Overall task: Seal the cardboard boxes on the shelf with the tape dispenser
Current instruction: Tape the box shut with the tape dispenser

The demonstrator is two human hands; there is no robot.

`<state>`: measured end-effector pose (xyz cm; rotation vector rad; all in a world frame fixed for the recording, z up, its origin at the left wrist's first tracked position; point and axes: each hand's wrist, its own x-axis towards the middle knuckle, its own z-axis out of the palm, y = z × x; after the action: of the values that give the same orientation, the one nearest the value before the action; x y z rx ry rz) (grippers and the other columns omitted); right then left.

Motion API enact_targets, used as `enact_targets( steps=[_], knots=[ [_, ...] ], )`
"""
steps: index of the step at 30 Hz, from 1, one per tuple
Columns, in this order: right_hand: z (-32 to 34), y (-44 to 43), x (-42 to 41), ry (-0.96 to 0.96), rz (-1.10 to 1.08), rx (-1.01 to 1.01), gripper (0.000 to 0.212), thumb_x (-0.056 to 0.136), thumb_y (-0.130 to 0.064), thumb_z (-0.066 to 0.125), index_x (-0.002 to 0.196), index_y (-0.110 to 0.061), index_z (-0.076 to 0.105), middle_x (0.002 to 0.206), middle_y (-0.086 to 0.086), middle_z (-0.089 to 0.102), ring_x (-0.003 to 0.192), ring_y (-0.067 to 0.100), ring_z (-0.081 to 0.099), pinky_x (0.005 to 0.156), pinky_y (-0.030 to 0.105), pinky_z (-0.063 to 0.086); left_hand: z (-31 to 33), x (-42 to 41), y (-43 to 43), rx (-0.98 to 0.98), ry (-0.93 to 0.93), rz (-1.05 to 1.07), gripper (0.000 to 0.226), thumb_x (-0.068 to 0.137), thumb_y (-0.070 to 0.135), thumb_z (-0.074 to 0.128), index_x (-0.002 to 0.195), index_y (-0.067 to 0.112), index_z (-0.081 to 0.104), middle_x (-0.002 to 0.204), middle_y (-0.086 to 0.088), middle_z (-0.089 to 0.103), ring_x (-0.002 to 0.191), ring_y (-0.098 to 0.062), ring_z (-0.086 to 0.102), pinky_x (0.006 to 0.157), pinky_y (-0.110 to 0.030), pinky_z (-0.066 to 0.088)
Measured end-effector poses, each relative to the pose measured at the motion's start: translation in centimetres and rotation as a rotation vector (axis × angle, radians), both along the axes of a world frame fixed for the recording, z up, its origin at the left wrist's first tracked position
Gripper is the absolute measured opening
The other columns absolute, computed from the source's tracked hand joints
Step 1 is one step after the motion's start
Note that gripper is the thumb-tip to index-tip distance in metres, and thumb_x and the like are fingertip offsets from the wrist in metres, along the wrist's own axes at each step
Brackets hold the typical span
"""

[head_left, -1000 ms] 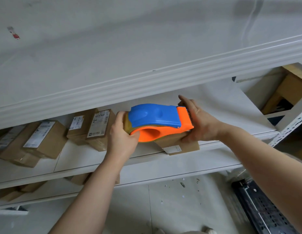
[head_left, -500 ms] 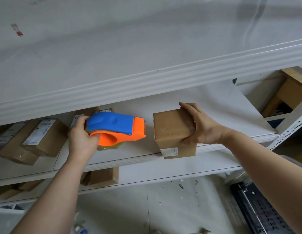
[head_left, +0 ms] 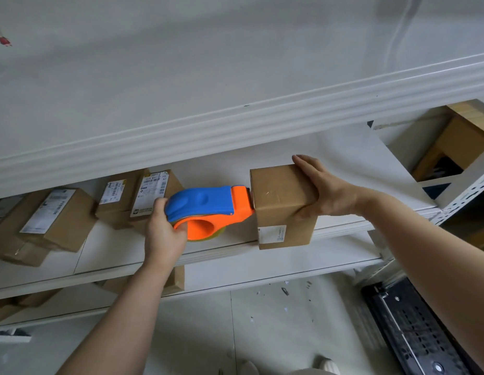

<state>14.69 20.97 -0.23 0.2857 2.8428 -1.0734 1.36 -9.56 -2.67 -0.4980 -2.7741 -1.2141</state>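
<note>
- The box we are working on sits at the front edge of the shelf, with its near end overhanging the lip and a white label on its front face.
- The dispenser lies just left of the box, its orange nose touching the box's upper left edge and its blue cover facing up.
- The left hand holds the dispenser at the end away from the box, fingers curled over its back and the thumb tucked into the orange handle.
- The right hand clasps the box's right end; its fingers lie nearly straight along the far top edge and the thumb presses the near face, so the box is steadied.
- We see a faint sheen on the box top, but we cannot tell whether it is tape.
- We judge that the dispenser is set at the start of a strip, which is not yet drawn across the box.
- Well left of the box, several labelled boxes lie on the same shelf; we cannot tell which of them are sealed, so they may be left to do.
- Below the box, more boxes sit on a lower shelf, above a pale floor.
</note>
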Motion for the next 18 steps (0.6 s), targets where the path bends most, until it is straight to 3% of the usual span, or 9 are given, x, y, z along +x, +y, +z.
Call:
enact_targets(
  steps=[2,4,6,9,13,16,18],
  knots=[
    [1.2,-0.8,-0.5,-0.093,0.051,0.396,0.134,0.065,-0.049,0.081,0.152,-0.016,-0.014,0.159,0.004,-0.022,0.143,0.023,-0.028,0.12,0.048,-0.003,0.1,0.1,0.2,-0.006,0.018,0.003,0.041,0.078,-0.006,0.065,0.113,0.011,0.051,0.093,-0.001,0.057,0.084,-0.022,0.055,0.071,-0.03,0.041],
    [1.8,-3.0,-1.1,-0.075,0.111,0.667,0.142,0.058,-0.072,0.071,0.15,-0.013,-0.019,0.156,0.01,-0.03,0.133,0.022,-0.04,0.116,0.053,-0.014,0.2,0.1,0.3,-0.017,0.026,0.01,0.041,0.077,-0.006,0.064,0.111,0.012,0.051,0.091,-0.002,0.057,0.084,-0.024,0.057,0.071,-0.031,0.044],
    [1.3,-5.4,-1.7,-0.005,0.183,0.707,0.141,0.056,-0.083,0.061,0.151,-0.015,-0.018,0.158,0.006,-0.026,0.139,0.02,-0.033,0.117,0.05,-0.012,0.2,0.1,0.6,-0.037,0.026,0.021,0.04,0.076,-0.005,0.063,0.109,0.014,0.05,0.091,-0.002,0.058,0.084,-0.026,0.058,0.071,-0.035,0.049],
    [1.0,-6.3,-2.2,-0.018,0.211,0.677,0.134,0.061,-0.086,0.055,0.152,-0.019,-0.016,0.161,0.002,-0.018,0.146,0.017,-0.021,0.119,0.046,-0.008,0.0,0.2,0.9,-0.048,0.013,0.036,0.039,0.077,-0.003,0.064,0.108,0.015,0.05,0.091,-0.002,0.058,0.087,-0.03,0.059,0.073,-0.04,0.051],
    [1.9,-6.3,-3.5,-0.131,0.207,0.777,0.137,0.062,-0.071,0.07,0.151,-0.019,-0.02,0.158,0.011,-0.024,0.146,0.031,-0.022,0.116,0.061,-0.002,-0.5,0.5,0.9,-0.014,-0.017,0.05,0.042,0.078,-0.003,0.064,0.114,0.012,0.05,0.094,-0.001,0.055,0.091,-0.03,0.057,0.076,-0.038,0.049],
    [2.1,-7.0,-5.1,-0.143,0.175,0.772,0.138,0.057,-0.05,0.081,0.152,-0.02,-0.016,0.156,0.014,0.01,0.144,0.035,0.012,0.111,0.068,0.011,-0.3,0.6,0.7,-0.012,-0.032,0.071,0.042,0.078,-0.002,0.064,0.115,0.012,0.05,0.096,-0.002,0.056,0.093,-0.032,0.058,0.076,-0.036,0.047],
    [2.1,-6.4,-5.2,-0.029,0.138,0.659,0.137,0.054,-0.047,0.082,0.152,-0.022,-0.01,0.148,0.007,0.022,0.136,0.03,0.025,0.11,0.062,0.02,0.6,0.8,0.3,0.048,0.0,0.098,0.041,0.078,-0.003,0.064,0.114,0.012,0.051,0.093,0.001,0.056,0.092,-0.03,0.058,0.074,-0.033,0.043]
  ],
)
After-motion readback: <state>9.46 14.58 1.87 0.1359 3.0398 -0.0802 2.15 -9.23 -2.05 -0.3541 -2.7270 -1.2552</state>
